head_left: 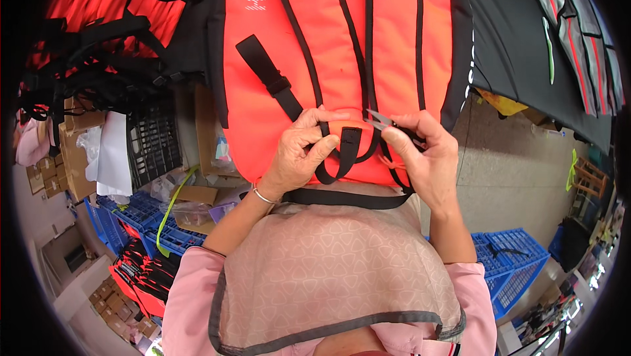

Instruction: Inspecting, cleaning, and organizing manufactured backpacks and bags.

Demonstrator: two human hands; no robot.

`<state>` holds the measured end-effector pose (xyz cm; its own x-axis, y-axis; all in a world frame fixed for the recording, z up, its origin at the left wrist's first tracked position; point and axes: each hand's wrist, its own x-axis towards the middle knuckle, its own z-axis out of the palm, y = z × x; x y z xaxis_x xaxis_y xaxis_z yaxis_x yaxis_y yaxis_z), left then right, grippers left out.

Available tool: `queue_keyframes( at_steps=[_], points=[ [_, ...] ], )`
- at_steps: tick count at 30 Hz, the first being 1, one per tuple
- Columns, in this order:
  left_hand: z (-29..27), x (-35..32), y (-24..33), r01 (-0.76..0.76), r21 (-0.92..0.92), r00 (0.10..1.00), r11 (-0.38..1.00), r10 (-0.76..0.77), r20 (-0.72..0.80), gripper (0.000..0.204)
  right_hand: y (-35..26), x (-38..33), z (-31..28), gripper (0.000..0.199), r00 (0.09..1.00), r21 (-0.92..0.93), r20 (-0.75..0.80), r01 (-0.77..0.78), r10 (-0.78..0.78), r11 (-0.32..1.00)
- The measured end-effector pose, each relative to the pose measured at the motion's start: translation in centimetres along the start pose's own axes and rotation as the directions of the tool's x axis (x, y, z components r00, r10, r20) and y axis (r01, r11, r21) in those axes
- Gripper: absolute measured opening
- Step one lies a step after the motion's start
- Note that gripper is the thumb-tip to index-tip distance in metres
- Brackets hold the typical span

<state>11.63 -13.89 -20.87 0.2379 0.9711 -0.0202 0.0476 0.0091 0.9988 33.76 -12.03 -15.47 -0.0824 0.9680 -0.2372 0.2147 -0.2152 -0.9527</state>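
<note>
A bright orange-red backpack [263, 139] with black trim lies in front of me, its padded shoulder straps [394, 34] running lengthwise. My left hand [299, 149] is closed on the strap end, thumb and finger pinching beside a black webbing loop [350, 145]. In my right hand [424, 152] is a pair of thread snips [380, 120], held between thumb and fingers. Their pointed metal blades aim left, close to the edge of the shoulder strap. The handles are mostly hidden in my palm. A loose black strap with a buckle [279, 84] lies left of the shoulder straps.
More orange-red bags with black straps [125, 14] are piled at upper left. Blue plastic crates [506, 257] stand on both sides below. A dark table surface [506, 34] extends right, bearing grey pieces with red stripes [578, 47]. Cardboard boxes [79, 152] are at left.
</note>
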Motion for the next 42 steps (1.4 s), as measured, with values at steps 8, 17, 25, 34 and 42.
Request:
queue_keyframes(
  at_steps=[8,17,25,34,42],
  points=[
    [0.1,0.2,0.1,-0.043,0.108,0.999,0.993,0.043,0.01,0.03,-0.2,-0.7,-0.1,0.026,0.935,-0.55,0.032,0.312,-0.354,0.774],
    [-0.4,0.1,-0.2,-0.113,0.182,0.992,0.977,0.101,0.072,0.035,-0.4,-0.8,-0.1,0.024,0.93,-0.579,0.044,0.322,-0.366,0.749],
    [0.0,0.3,0.4,-0.108,0.212,0.994,0.971,0.104,0.032,0.029,0.1,-0.7,0.0,0.024,0.947,-0.573,0.035,0.282,-0.321,0.77],
    [0.5,0.5,1.0,-0.047,0.089,0.998,0.995,0.049,-0.029,0.019,2.2,0.9,0.6,0.021,0.979,0.353,0.115,-0.196,0.166,0.915],
    [0.5,0.6,1.0,-0.086,0.057,0.996,0.995,0.087,-0.011,0.018,0.1,1.2,-0.9,0.02,0.994,0.588,0.089,-0.098,0.056,0.803]
  ],
)
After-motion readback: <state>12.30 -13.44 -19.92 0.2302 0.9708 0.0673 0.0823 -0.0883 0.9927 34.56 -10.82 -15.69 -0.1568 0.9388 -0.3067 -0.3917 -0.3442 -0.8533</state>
